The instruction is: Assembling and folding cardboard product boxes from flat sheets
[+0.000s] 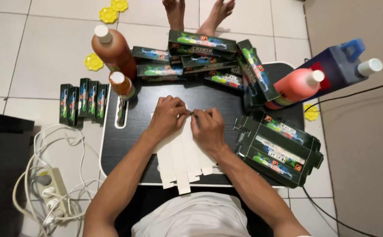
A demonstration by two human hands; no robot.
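Both hands pinch the top edge of a flat white carton blank (183, 158) — left hand (168, 115) and right hand (207, 127) closed on it, fingertips nearly meeting. It lies unfolded, white side up, in the middle of the black lap table (125, 136). Folded dark boxes (200, 57) pile along the far edge, flattened ones (279, 151) sit just right, and a brown bottle (112, 48) stands far left.

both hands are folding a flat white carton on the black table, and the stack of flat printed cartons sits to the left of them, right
Not quite: the stack of flat printed cartons lies to the right of the hands, as the head view shows. The rest holds: left hand and right hand work a flat white carton on the black table.
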